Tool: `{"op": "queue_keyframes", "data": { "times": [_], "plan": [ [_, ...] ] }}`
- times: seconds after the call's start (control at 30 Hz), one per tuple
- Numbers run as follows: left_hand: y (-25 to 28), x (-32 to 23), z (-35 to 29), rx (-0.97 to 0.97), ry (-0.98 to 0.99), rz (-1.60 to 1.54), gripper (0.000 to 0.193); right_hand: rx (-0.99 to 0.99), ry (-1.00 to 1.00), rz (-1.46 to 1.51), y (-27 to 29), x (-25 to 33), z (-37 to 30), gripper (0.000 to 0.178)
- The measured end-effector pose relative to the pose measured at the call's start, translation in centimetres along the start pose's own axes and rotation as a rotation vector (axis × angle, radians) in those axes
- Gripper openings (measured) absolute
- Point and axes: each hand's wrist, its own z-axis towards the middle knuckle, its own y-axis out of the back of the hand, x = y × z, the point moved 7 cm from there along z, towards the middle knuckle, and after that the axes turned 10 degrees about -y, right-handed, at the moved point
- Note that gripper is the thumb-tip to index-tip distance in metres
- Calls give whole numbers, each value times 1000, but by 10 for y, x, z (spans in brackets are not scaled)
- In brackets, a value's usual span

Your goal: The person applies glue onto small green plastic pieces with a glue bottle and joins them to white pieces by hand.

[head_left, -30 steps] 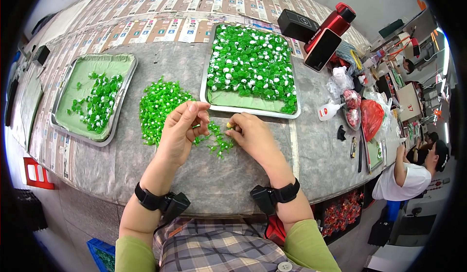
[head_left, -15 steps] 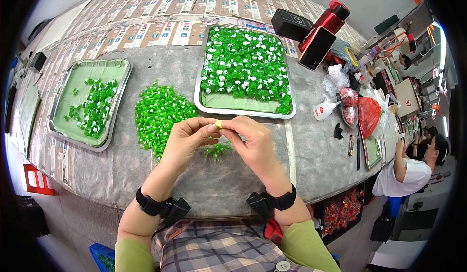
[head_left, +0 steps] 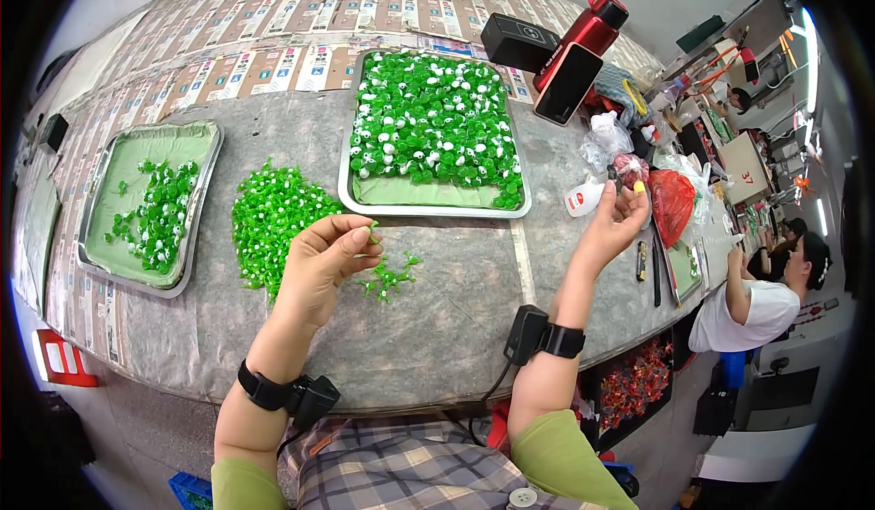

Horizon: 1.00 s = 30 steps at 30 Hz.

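My left hand (head_left: 330, 259) is closed in a pinch on a small green plastic piece (head_left: 374, 227), just in front of the large tray. My right hand (head_left: 612, 226) is raised at the right, beside a white bottle (head_left: 581, 198). A yellow wrap (head_left: 640, 187) covers one of its fingertips. Between its thumb and fingers shows a small black thing (head_left: 612, 175), too small to name. Left of my left hand lies a heap of green pieces with white spots (head_left: 273, 223). A few loose green pieces (head_left: 390, 278) lie close to its fingers.
A large metal tray (head_left: 437, 211) holds many green-and-white pieces; a smaller tray (head_left: 205, 209) at left holds fewer. Back right stand a red bottle (head_left: 592, 27), a phone (head_left: 568, 83) and a black box (head_left: 519, 43). A red bag (head_left: 673, 205) lies right. A person (head_left: 752, 305) sits beyond.
My hands have come apart. The right has moved far right to the white bottle, where a black thing lay on the table; the left stays near the heap with the green piece. The view shifted slightly.
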Motion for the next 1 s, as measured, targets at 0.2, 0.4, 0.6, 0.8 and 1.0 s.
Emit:
{"op": "queue_keyframes", "data": {
  "times": [0.2, 0.4, 0.6, 0.8, 1.0],
  "plan": [
    [-2, 2, 0, 15, 25, -49, 14, 314, -334, -320, -9, -121, 20, 59],
    [2, 5, -1, 4, 47, -92, 14, 385, -336, 84, -31, -66, 0, 37],
    [-1, 2, -3, 23, 79, -167, 14, 655, -284, 476, -58, 71, -66, 31],
    [-3, 3, -3, 26, 91, -206, 11, 736, -204, 570, -53, 103, -95, 42],
    [-2, 7, -2, 22, 109, -207, 10, 829, -45, 505, -52, 115, -111, 39]
  ]
}}
